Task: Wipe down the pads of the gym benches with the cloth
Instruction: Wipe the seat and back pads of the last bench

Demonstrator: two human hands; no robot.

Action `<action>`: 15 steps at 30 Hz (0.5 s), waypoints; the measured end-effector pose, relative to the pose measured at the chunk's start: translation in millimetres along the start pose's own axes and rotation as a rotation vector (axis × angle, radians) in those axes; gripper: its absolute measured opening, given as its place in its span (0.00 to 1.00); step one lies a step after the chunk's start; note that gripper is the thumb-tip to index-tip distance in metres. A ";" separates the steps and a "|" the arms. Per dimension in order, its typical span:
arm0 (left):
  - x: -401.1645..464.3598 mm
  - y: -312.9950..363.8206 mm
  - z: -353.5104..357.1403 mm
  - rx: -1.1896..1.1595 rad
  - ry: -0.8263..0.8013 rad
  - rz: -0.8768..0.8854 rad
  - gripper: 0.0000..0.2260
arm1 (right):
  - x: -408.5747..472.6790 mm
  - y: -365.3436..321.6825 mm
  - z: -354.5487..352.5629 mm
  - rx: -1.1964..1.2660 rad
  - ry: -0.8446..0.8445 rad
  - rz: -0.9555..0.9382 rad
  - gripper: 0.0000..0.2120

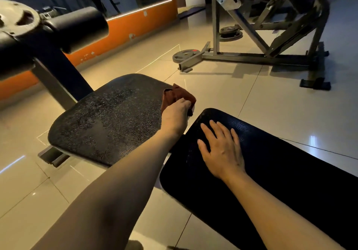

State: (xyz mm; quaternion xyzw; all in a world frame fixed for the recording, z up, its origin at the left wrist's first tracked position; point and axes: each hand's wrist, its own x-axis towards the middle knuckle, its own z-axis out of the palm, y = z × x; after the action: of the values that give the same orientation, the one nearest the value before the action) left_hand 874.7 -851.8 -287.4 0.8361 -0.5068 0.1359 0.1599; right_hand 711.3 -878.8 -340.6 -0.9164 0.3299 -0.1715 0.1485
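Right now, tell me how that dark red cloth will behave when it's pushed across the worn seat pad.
The cloth is probably floppy: it bunches in folds in the left hand. It looks light, dangling from that grip at the worn seat pad edge. It may drag rather than glide, since the pad's surface looks cracked and rough.

Single head-mounted wide-angle view. Faces forward and down, close over seat pad [108, 118] and back pad [271, 172]; floor [251, 94] beyond.

The left hand [175, 114] grips a dark red cloth [179, 96] at the seat pad's [108, 118] far right edge; the right hand [222, 151] rests flat on the back pad's [280, 172] near end.
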 end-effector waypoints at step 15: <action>-175.2 -36.9 -53.4 0.051 0.050 -0.179 0.28 | -39.4 0.3 -4.8 -0.002 -0.047 -0.071 0.25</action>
State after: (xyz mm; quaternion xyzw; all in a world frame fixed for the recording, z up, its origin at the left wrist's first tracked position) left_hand 825.4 -673.2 -311.7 0.8782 -0.4225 0.1546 0.1626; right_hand 680.7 -853.9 -344.9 -0.9315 0.2937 -0.1548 0.1490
